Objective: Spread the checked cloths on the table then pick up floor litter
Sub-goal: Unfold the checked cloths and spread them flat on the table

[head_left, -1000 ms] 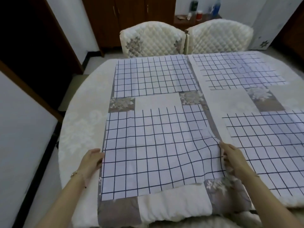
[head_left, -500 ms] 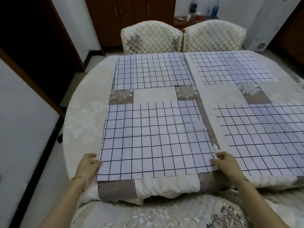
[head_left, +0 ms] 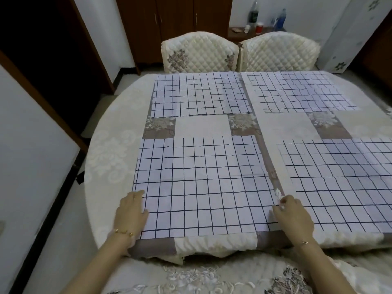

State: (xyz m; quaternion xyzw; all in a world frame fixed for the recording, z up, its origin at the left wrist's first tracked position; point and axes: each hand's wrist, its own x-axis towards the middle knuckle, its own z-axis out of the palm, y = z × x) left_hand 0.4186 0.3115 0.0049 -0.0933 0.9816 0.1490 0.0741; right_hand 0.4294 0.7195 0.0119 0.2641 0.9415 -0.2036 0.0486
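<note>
The room is dim, with a brown cupboard [head_left: 174, 22] at the back wall and two quilted chairs [head_left: 199, 52] behind a round table [head_left: 106, 166] under a cream cover. Four checked cloths lie on it in two rows: the far-left cloth [head_left: 199, 94], the far-right cloth [head_left: 297, 92], the near-right cloth [head_left: 339, 183] and the near-left cloth [head_left: 201, 183], which is the one I work on.

This cloth lies flat in front of me, and its long side runs from left to right between my two hands. My left hand [head_left: 131, 213] rests with straight fingers on its near left corner and presses it down. My right hand [head_left: 292, 217] is at the near right corner, in the gap beside the near-right cloth. Its fingers are bent, and it pinches the border there as far as I can see. Both hands are equally near to the cloth, one at each end of its near edge.

I judge that the spreading is nearly finished and that only the letting go remains before the litter. The floor [head_left: 53, 240] shows mostly at my left, so the left hand is nearer to it, but I see no litter there.

On a low shelf behind the chairs stand two bottles [head_left: 253, 14] and a red cup [head_left: 259, 28]. Their labels are too small to read, and I find no other writing.
</note>
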